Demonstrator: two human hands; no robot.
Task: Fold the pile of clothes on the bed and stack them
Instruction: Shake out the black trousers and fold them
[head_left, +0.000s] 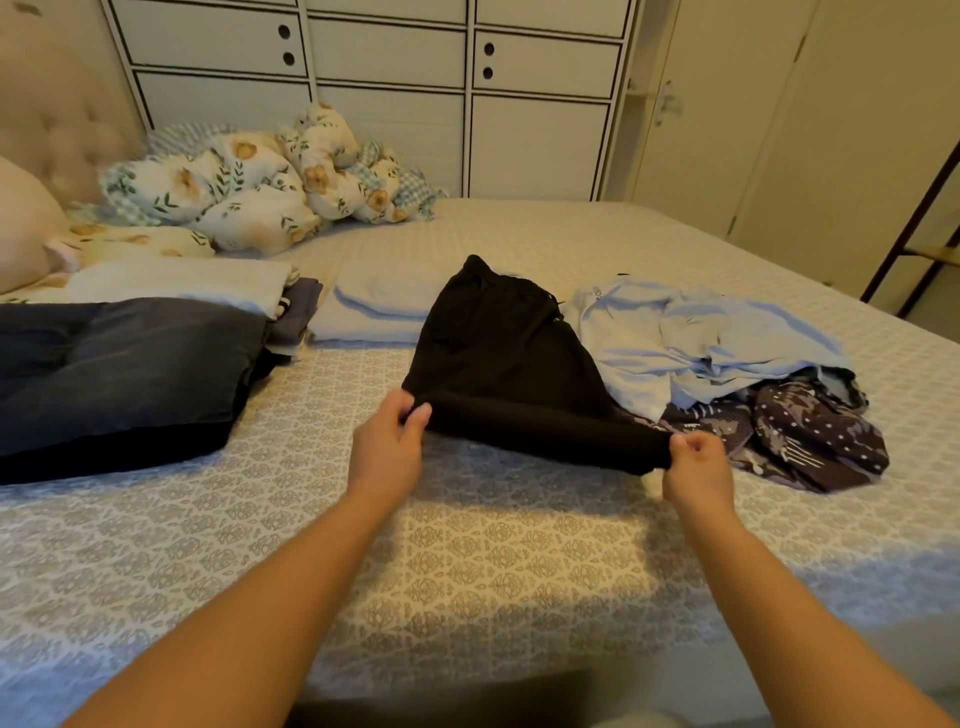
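A black garment lies in the middle of the bed, its near edge lifted off the cover. My left hand pinches the left end of that edge and my right hand pinches the right end. Right of it lies an unfolded pile: a light blue shirt on top of a dark purple patterned garment. On the left sit folded dark jeans, with folded white cloth behind them. A folded pale blue piece lies just left of the black garment.
The bed has a grey patterned cover. A floral duvet is bunched at the far left by the padded headboard. White drawers stand behind the bed and cream wardrobe doors at the right.
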